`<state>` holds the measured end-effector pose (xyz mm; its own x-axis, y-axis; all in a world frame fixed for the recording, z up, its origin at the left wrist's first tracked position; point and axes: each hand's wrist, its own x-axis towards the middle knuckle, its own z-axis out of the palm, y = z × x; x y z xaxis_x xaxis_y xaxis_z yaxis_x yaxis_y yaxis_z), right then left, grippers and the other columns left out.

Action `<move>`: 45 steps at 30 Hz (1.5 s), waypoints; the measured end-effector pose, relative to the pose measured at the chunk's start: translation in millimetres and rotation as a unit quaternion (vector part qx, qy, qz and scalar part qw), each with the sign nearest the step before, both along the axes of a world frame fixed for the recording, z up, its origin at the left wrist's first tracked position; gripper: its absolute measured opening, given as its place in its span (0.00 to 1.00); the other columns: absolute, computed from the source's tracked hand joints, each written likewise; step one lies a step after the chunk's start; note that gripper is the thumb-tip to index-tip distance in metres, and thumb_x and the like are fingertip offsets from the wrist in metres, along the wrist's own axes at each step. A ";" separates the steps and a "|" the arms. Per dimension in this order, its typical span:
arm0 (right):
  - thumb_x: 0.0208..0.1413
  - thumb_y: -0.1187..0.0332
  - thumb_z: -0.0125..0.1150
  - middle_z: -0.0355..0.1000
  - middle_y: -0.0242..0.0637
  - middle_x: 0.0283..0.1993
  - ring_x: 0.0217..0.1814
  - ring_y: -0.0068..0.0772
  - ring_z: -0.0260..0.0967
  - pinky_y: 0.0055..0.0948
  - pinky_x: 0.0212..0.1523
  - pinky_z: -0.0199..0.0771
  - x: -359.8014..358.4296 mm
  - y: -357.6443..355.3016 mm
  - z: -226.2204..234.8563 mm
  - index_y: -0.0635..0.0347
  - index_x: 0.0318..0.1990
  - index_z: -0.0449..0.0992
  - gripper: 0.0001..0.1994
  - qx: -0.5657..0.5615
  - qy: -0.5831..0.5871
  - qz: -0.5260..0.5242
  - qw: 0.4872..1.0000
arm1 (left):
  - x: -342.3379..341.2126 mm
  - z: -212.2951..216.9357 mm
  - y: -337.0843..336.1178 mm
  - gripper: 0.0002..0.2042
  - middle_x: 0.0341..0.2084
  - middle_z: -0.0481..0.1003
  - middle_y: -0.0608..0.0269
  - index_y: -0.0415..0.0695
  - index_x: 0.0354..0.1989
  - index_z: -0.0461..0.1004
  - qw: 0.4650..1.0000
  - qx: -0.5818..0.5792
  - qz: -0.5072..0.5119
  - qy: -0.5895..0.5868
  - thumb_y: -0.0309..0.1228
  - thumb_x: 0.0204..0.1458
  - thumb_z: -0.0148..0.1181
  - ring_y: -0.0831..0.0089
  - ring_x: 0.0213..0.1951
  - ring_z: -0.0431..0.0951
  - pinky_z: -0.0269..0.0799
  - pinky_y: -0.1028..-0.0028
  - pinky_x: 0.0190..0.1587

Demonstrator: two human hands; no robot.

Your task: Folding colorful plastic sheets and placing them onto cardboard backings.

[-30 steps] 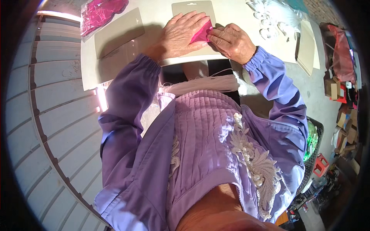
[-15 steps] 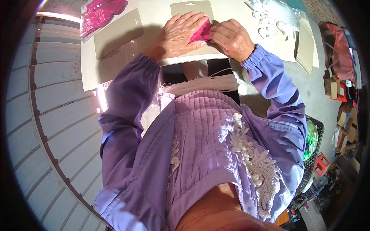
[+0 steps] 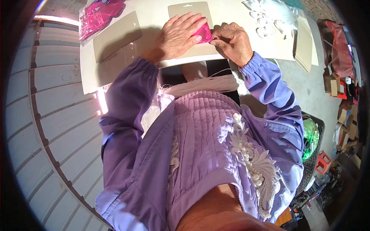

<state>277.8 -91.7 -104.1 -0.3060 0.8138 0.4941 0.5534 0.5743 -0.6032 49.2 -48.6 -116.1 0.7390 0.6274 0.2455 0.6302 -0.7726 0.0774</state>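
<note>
On the white table (image 3: 154, 45), a small shiny bright-pink fabric piece (image 3: 204, 34) lies over a grey card (image 3: 188, 9) with a hanging slot. My left hand (image 3: 179, 36) rests flat across its left part, fingers stretched out and covering much of it. At the piece's lower right corner, the thumb and forefinger of my right hand (image 3: 233, 41) pinch the edge. The full outline of the fabric is hidden under my left hand.
Another grey card (image 3: 117, 36) lies at left, beside a clear bag of pink fabric pieces (image 3: 98, 21). To the right are white items in clear plastic (image 3: 279, 17) and a stack of cards (image 3: 303, 48). A bundle of pale strings (image 3: 204, 84) hangs by my lap.
My right hand has shifted slightly, its fingers now opened out more around the pinched corner. More of the pink piece shows. A bit of blue has appeared above the pink bag.
</note>
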 end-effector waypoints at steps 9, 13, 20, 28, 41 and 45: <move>0.44 0.72 0.71 0.74 0.35 0.23 0.27 0.37 0.71 0.34 0.35 0.69 -3.9 -4.1 4.2 0.60 0.31 0.77 0.08 0.038 -0.057 -0.047 0.997 | 2.8 2.2 -1.3 0.26 0.67 0.56 0.63 0.54 0.69 0.55 1.000 0.002 -0.008 -0.004 0.47 0.64 0.42 0.63 0.69 0.53 0.46 0.55 0.69; 0.46 0.71 0.70 0.74 0.34 0.22 0.24 0.34 0.72 0.32 0.31 0.70 -8.6 -14.2 8.8 0.59 0.31 0.77 0.07 -0.029 -0.048 -0.101 0.993 | 4.5 2.1 -2.1 0.27 0.67 0.56 0.64 0.54 0.69 0.55 1.000 0.005 -0.004 0.001 0.46 0.62 0.45 0.63 0.68 0.54 0.47 0.55 0.68; 0.47 0.70 0.70 0.74 0.35 0.23 0.24 0.30 0.72 0.29 0.27 0.70 -8.5 -14.8 5.1 0.59 0.32 0.77 0.07 -0.097 0.010 -0.122 0.988 | 8.8 3.3 -2.8 0.29 0.67 0.58 0.63 0.54 0.69 0.54 1.000 0.017 0.007 -0.001 0.46 0.60 0.49 0.63 0.68 0.55 0.49 0.56 0.67; 0.48 0.73 0.68 0.74 0.38 0.26 0.24 0.29 0.71 0.28 0.28 0.70 -4.8 -7.4 2.8 0.60 0.31 0.79 0.05 -0.091 -0.025 -0.099 0.991 | 17.1 -1.8 0.3 0.28 0.66 0.59 0.59 0.45 0.68 0.54 0.998 -0.041 0.013 -0.053 0.42 0.61 0.47 0.61 0.68 0.55 0.47 0.58 0.68; 0.46 0.69 0.70 0.74 0.35 0.28 0.26 0.35 0.73 0.30 0.27 0.72 3.5 4.2 3.2 0.59 0.31 0.78 0.07 -0.029 -0.093 -0.078 0.992 | 46.0 0.1 -16.4 0.26 0.66 0.58 0.56 0.42 0.67 0.54 0.987 -0.067 0.124 -0.080 0.39 0.63 0.41 0.60 0.69 0.53 0.42 0.58 0.70; 0.46 0.64 0.70 0.74 0.33 0.29 0.29 0.36 0.74 0.32 0.27 0.74 10.0 9.0 3.6 0.58 0.33 0.77 0.10 0.119 -0.204 -0.044 0.971 | 44.5 0.4 -18.3 0.26 0.67 0.58 0.57 0.43 0.68 0.53 0.987 -0.064 0.121 -0.078 0.39 0.63 0.40 0.60 0.69 0.53 0.43 0.58 0.69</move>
